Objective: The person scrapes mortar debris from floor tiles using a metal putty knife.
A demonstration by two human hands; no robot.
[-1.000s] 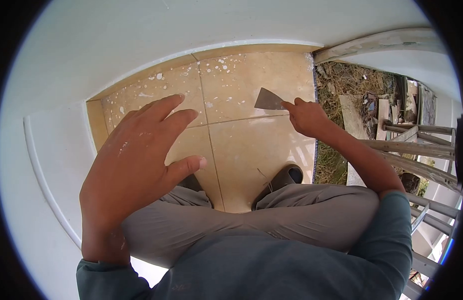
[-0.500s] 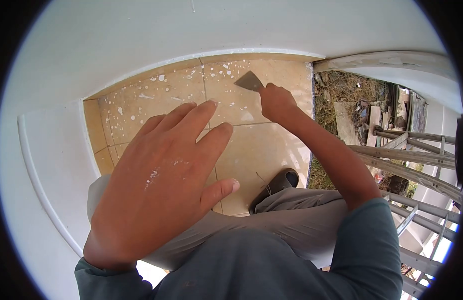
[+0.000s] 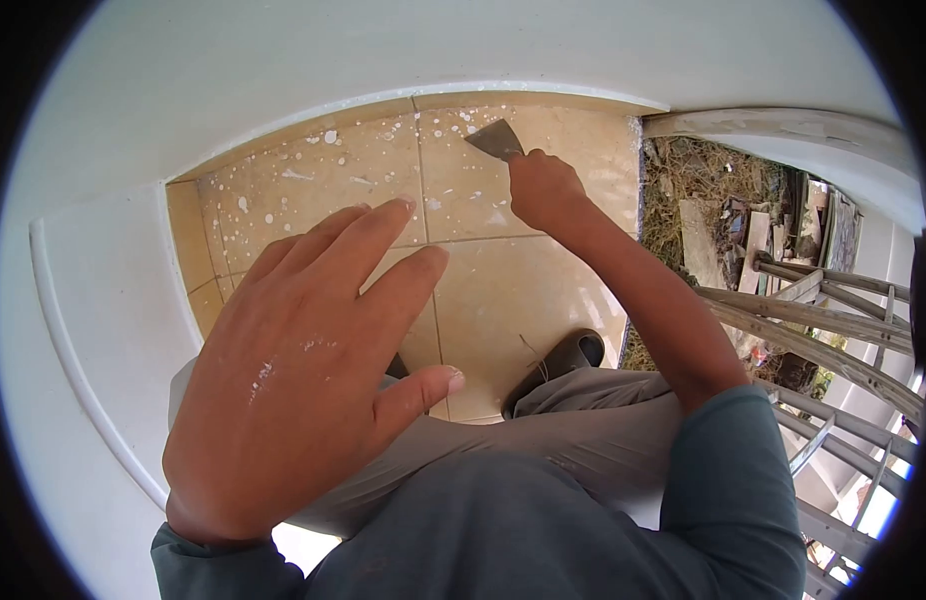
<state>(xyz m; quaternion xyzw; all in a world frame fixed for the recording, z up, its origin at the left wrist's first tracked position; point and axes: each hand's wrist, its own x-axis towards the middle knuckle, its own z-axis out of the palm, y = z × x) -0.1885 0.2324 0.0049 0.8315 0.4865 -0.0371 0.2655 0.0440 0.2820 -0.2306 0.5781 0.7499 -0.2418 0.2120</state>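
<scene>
My right hand point(image 3: 545, 190) is closed round the handle of a putty knife point(image 3: 496, 140), its grey blade pointing up and left against the tiled floor. The handle itself is hidden in my fist. White paint spots point(image 3: 330, 137) dot the beige tiles point(image 3: 523, 290), mostly left of the blade and near the wall. Close to the camera, my left hand point(image 3: 293, 350) is raised with its back toward me, fingers spread and holding nothing. Flecks of white paint sit on its skin.
A white wall point(image 3: 463, 45) curves along the far side above a tile skirting. At the right, beyond the floor's edge, lie dry grass and boards point(image 3: 701, 240). Ladders point(image 3: 823, 320) stand at the far right. A dark shoe point(image 3: 558, 368) rests on the tiles.
The putty knife and my right hand have shifted slightly left relative to the tiles. My left hand has moved a little left and down. The view has tilted slightly.
</scene>
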